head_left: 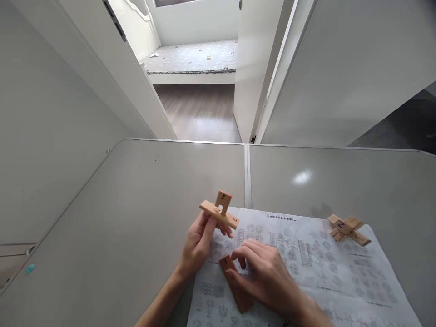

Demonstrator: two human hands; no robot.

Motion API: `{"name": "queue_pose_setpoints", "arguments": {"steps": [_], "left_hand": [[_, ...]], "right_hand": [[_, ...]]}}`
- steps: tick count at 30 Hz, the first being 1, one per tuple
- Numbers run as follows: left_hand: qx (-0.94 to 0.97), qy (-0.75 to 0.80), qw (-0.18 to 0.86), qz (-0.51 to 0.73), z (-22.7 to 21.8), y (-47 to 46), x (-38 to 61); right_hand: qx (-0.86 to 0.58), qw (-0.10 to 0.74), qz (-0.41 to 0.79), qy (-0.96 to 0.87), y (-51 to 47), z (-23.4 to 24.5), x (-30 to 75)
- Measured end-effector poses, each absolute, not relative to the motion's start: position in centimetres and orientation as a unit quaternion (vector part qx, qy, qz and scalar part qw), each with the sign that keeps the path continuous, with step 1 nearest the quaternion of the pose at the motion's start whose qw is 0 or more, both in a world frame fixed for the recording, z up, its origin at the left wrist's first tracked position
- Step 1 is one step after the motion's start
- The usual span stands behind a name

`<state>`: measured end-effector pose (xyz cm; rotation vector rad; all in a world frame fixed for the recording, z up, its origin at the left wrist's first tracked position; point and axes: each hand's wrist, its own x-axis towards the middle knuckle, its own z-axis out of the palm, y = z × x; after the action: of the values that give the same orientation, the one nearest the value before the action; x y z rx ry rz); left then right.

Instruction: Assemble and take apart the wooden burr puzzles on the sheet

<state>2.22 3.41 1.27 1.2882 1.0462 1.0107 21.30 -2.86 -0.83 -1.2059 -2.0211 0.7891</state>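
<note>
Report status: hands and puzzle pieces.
Left hand grips two crossed wooden puzzle pieces, raised. Right hand pinches third piece on diagram sheet. Spare pieces lie apart, right.

The joined blocks [220,210] are pale, matt, smooth wood, like the plank [235,284] and the cross [348,229]. The sheet [327,272] is matt printed paper. The bench [136,218] is smooth, faintly glossy grey.

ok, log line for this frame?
left hand: holds crossed wooden pieces | right hand: grips darker wooden piece on printed sheet | loose crossed pair: sheet's far corner
</note>
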Motion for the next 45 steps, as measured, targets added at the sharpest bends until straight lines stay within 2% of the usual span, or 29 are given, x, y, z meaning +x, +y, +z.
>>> {"name": "queue_pose_setpoints", "arguments": {"steps": [2, 6, 17, 34, 45], "left_hand": [[0.505, 0.44, 0.592, 0.449, 1.06, 3.39, 2.51], [0.477, 0.452, 0.593, 0.465, 0.72, 3.32, 2.8], [0.508, 0.489, 0.54, 0.46, 0.56, 3.21, 2.72], [0.546, 0.495, 0.525, 0.425, 1.28, 3.04, 2.74], [0.539, 0.501, 0.526, 0.426, 1.0, 2.84, 2.6]], "right_hand": [[-0.46, 0.307, 0.254, -0.794, -2.95, -0.71, 21.06], [-0.455, 0.289, 0.235, -0.809, -3.06, -0.88, 20.92], [-0.395, 0.309, 0.32, -0.804, -2.91, -1.18, 21.57], [-0.356, 0.335, 0.329, -0.808, -2.72, -1.04, 21.84], [-0.449, 0.314, 0.282, -0.788, -3.08, -1.49, 21.57]]}}
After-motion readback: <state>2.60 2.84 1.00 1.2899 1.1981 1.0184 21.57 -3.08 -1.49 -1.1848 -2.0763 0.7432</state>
